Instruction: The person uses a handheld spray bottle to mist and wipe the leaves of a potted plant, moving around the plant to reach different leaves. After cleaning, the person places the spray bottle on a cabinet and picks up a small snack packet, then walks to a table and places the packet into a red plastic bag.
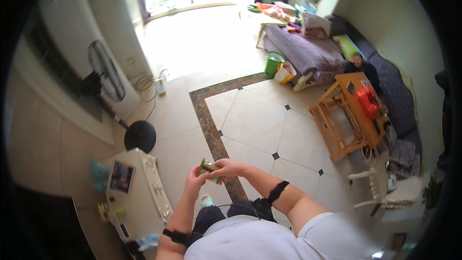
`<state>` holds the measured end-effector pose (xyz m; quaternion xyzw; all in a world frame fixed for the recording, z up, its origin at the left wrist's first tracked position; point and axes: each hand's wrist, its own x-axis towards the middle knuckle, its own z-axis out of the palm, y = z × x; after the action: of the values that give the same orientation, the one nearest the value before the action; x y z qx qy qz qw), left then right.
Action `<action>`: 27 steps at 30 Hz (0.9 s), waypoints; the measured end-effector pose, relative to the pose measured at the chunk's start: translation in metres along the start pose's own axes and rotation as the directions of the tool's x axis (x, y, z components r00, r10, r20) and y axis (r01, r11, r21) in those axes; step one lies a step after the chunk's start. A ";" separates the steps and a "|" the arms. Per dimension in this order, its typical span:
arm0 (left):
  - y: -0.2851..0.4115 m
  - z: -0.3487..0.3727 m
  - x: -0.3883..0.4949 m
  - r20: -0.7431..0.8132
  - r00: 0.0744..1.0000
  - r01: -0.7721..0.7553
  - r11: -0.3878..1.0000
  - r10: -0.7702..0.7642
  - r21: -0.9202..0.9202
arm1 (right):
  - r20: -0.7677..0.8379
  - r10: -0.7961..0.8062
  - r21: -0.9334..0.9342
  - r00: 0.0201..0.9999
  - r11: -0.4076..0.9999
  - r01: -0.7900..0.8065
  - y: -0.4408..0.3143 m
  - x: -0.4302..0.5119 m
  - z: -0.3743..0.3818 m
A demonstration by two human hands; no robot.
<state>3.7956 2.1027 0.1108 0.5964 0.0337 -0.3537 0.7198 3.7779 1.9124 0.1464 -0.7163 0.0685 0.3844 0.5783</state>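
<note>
In front of my body, both hands hold one small packet with green and red edges and a clear or brownish middle. My left hand grips its near left side, the fingers partly hidden behind it. From the right, my right hand closes on the packet's other side, its fingers over the top. The two hands almost meet at the packet's lower edge. What the packet contains cannot be told.
A cream cabinet stands at left, near a pedestal fan. On the right are a wooden table with a red bag, a white chair and a person by the sofa. Green bin and cable sit on the floor.
</note>
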 end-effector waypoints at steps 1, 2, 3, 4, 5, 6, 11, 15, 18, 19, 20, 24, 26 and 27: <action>0.018 0.011 0.027 0.065 0.997 -0.038 0.993 0.031 0.112 | -0.050 -0.009 0.150 0.999 0.988 0.017 -0.001 -0.004 -0.025; 0.036 0.026 0.055 0.126 0.991 -0.051 0.986 0.032 0.156 | -0.094 0.006 0.178 0.996 0.984 0.011 -0.003 -0.007 -0.053; 0.053 0.045 0.090 0.201 0.977 -0.108 0.976 0.069 0.191 | -0.168 -0.055 0.261 0.984 0.960 0.098 -0.004 -0.010 -0.082; 0.067 0.062 0.120 0.247 0.966 -0.148 0.952 0.081 0.266 | -0.251 -0.075 0.330 0.965 0.931 0.158 0.000 -0.011 -0.104; 0.079 0.076 0.149 0.290 0.956 -0.132 0.942 0.039 0.308 | -0.328 -0.085 0.398 0.941 0.891 0.220 0.003 -0.010 -0.124; 0.090 0.089 0.176 0.327 0.945 -0.121 0.936 0.006 0.332 | -0.351 -0.074 0.425 0.933 0.876 0.229 0.005 -0.004 -0.146; 0.159 0.138 0.324 0.514 0.858 -0.217 0.911 0.006 0.351 | -0.423 0.033 0.533 0.905 0.817 0.219 -0.011 0.057 -0.290; 0.232 0.116 0.405 0.427 0.903 -0.223 0.907 0.053 0.359 | -0.369 -0.114 0.524 0.922 0.794 0.308 -0.060 0.115 -0.408; 0.301 0.066 0.476 0.237 0.971 -0.094 0.895 -0.014 0.437 | -0.418 -0.122 0.483 0.900 0.809 0.334 -0.099 0.162 -0.509; 0.322 0.046 0.500 0.164 0.987 -0.064 0.906 -0.005 0.418 | -0.441 -0.137 0.442 0.887 0.827 0.347 -0.107 0.177 -0.546; 0.341 0.026 0.525 0.056 0.998 -0.033 0.913 0.012 0.405 | -0.454 -0.127 0.475 0.882 0.803 0.360 -0.111 0.191 -0.582; 0.420 -0.020 0.665 -0.287 0.957 0.004 0.987 0.043 0.164 | -0.610 0.012 0.467 0.792 0.813 0.347 -0.091 0.224 -0.729; 0.460 -0.010 0.749 -0.288 0.955 -0.030 0.990 0.069 0.139 | -0.665 0.364 0.687 0.652 0.640 0.343 -0.060 0.222 -0.779; 0.480 0.000 0.788 -0.268 0.959 -0.041 0.981 0.092 0.190 | -0.689 0.409 0.701 0.599 0.586 0.407 -0.040 0.218 -0.798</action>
<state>4.6485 1.7516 0.1405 0.7041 0.0809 -0.2444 0.6618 4.3271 1.2976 0.0683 -0.4602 0.4872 -0.0557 0.7401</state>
